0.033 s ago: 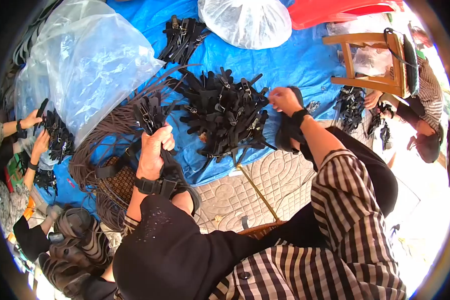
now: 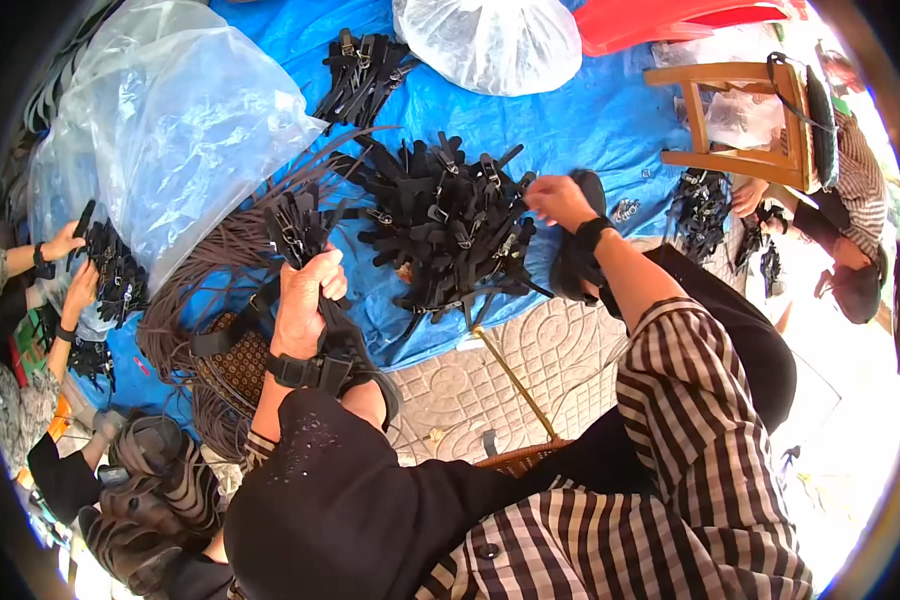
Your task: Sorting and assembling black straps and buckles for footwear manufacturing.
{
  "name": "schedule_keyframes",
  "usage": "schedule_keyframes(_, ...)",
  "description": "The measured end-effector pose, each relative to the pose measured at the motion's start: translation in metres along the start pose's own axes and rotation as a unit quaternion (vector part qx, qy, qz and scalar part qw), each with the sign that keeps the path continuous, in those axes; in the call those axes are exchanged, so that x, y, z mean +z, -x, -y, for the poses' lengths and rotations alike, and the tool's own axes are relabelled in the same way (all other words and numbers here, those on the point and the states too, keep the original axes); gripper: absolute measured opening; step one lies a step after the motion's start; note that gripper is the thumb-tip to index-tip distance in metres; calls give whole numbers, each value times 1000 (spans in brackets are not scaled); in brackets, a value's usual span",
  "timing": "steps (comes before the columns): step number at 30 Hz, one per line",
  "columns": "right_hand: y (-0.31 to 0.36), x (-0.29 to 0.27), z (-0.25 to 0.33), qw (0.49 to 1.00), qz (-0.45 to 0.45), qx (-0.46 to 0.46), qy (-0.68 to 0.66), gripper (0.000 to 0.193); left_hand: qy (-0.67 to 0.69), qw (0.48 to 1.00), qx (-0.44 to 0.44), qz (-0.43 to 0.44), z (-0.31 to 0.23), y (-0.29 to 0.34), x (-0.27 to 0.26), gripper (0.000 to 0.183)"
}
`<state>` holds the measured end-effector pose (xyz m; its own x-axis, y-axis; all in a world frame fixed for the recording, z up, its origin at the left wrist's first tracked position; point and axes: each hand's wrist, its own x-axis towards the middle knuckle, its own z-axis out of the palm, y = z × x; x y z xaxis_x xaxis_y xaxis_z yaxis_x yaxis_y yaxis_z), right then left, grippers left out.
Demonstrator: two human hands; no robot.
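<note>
My left hand [image 2: 308, 300] is wrapped round a bundle of black buckled straps [image 2: 298, 225], their metal buckles showing above the fist. To its right lies a large heap of similar black straps [image 2: 448, 225] on a blue tarp [image 2: 560, 125]. At the heap's right edge is my right hand [image 2: 562, 203], its fingers loosely bent and a little apart, close to the outermost straps. I see nothing held in it. Black bands circle both my wrists.
Long brown strips [image 2: 200, 265] lie left of my left hand. A clear plastic sheet [image 2: 185, 120], a filled white bag [image 2: 490, 45], a smaller strap pile [image 2: 363, 78] and a wooden stool [image 2: 735, 125] stand around. People's hands handle straps at both sides.
My right hand has moved slightly left, closer to the edge of the strap heap. My left hand keeps its grip on the bundle, almost unmoved.
</note>
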<state>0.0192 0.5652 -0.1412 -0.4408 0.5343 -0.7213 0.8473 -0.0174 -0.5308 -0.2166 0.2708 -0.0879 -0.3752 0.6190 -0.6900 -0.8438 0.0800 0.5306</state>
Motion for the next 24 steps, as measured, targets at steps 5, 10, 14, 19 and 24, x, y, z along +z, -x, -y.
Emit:
schedule_keyframes(5,17,29,-12,974,112,141,136,15,31,999,-7,-8,-3,-1,-5,8)
schedule_keyframes(10,50,55,-79,966,-26,170,195,18,48,999,-1,20,1,-3,8,6)
schedule_keyframes(14,79,83,-90,957,-123,108,241,31,31,999,3,36,1,1,-1,8)
schedule_keyframes(19,78,100,-90,953,-124,143,237,33,20,999,-32,38,4,0,-3,9)
schedule_keyframes(24,83,89,-102,968,-109,73,215,28,-10,996,-33,85,4,-2,-2,8)
